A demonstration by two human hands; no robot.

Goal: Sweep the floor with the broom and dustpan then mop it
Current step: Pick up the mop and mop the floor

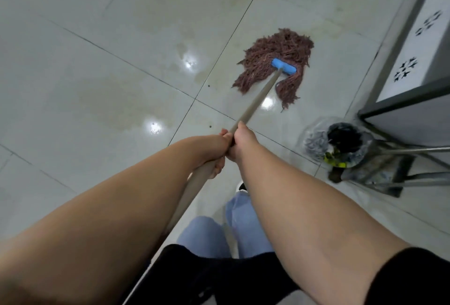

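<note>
The mop [275,63] lies spread on the wet floor [97,73], with both the left hand [220,151] and the right hand [243,139] gripping its handle [258,100]. A wide stroke rightward could snag the bagged bin [338,144] and tip it; wet tiles risk slipping.

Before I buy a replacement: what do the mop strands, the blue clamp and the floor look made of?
Mop strands: reddish-brown twisted yarn, likely cotton, matted and damp-looking.
Blue clamp: smooth moulded plastic, by its even colour.
Floor: pale glazed tile, probably ceramic; dark grout lines, glossy lamp reflections, wet patches.
</note>
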